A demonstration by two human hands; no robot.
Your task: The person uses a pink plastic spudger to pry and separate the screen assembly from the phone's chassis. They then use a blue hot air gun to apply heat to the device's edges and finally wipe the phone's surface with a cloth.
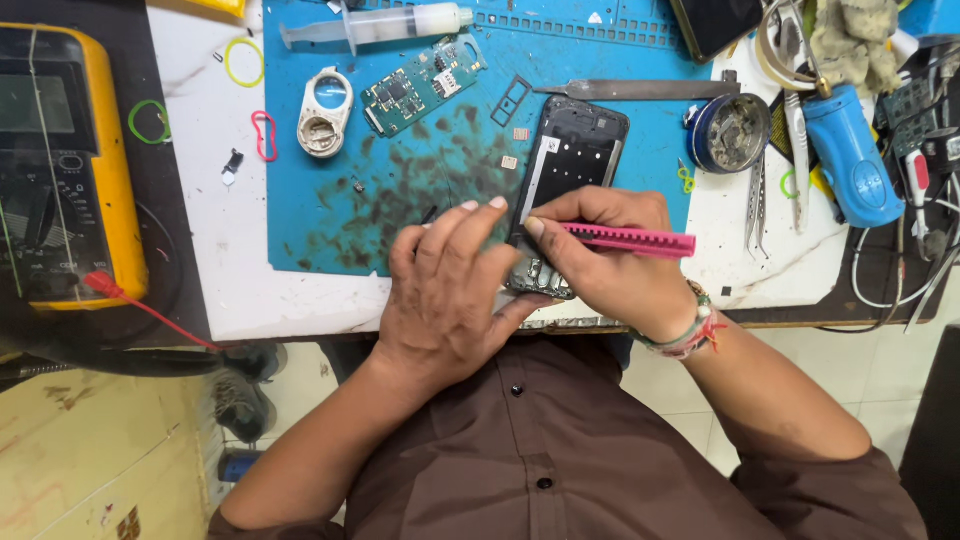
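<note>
Now | phone frame point(572, 150) under left hand point(445, 290) | right hand point(610, 250) grips pink tool point(628, 240)

White worktable point(205, 150): blue mat point(420, 180), yellow multimeter point(70, 160), rubber bands point(244, 62), tweezers point(757, 205).
</note>
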